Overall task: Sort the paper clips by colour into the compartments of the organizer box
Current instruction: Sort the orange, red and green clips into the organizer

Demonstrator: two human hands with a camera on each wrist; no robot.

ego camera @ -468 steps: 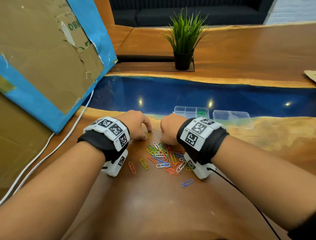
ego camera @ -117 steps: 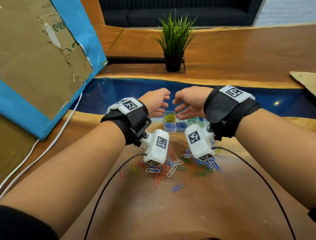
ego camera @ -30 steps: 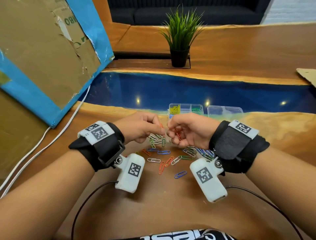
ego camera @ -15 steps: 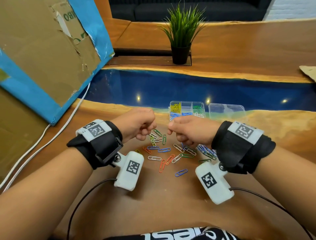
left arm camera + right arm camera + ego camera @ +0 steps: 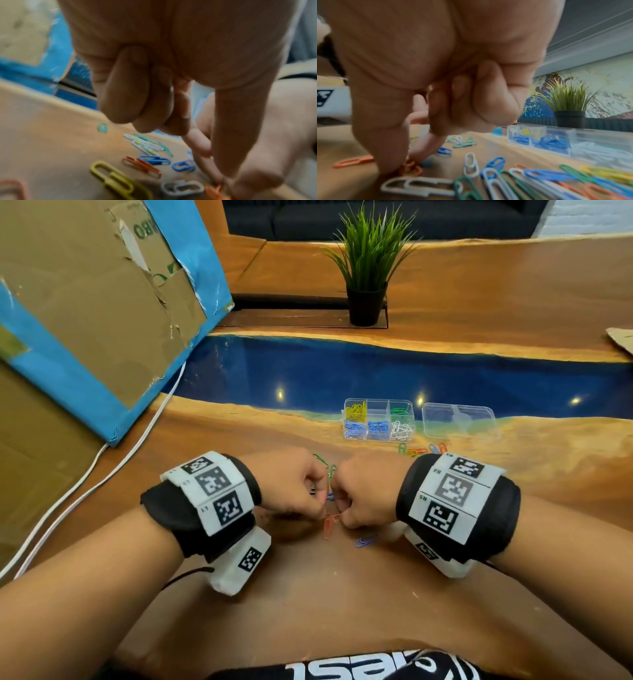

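Observation:
Both hands hover knuckles-up, close together, over the loose paper clips on the wooden table. My left hand (image 5: 322, 510) has its thumb and index finger down on an orange clip (image 5: 212, 191) and pinches it; its other fingers are curled. My right hand (image 5: 339, 517) pinches an orange clip (image 5: 411, 167) against the table in the same way. Whether it is the same clip I cannot tell. Another orange clip (image 5: 327, 527) and a blue clip (image 5: 365, 541) lie just nearer me. The clear organizer box (image 5: 376, 409) beyond holds yellow, green, blue and white clips in separate compartments.
The box's clear lid (image 5: 459, 421) lies to its right. More mixed clips (image 5: 418, 450) lie by my right wrist. A potted plant (image 5: 366, 268) stands at the back, and a large cardboard box (image 5: 85, 285) and a white cable (image 5: 137, 440) are on the left.
Both hands have turned knuckles-up and dropped their fingertips to the table, onto orange clips. One second ago they held a clip between them above the pile.

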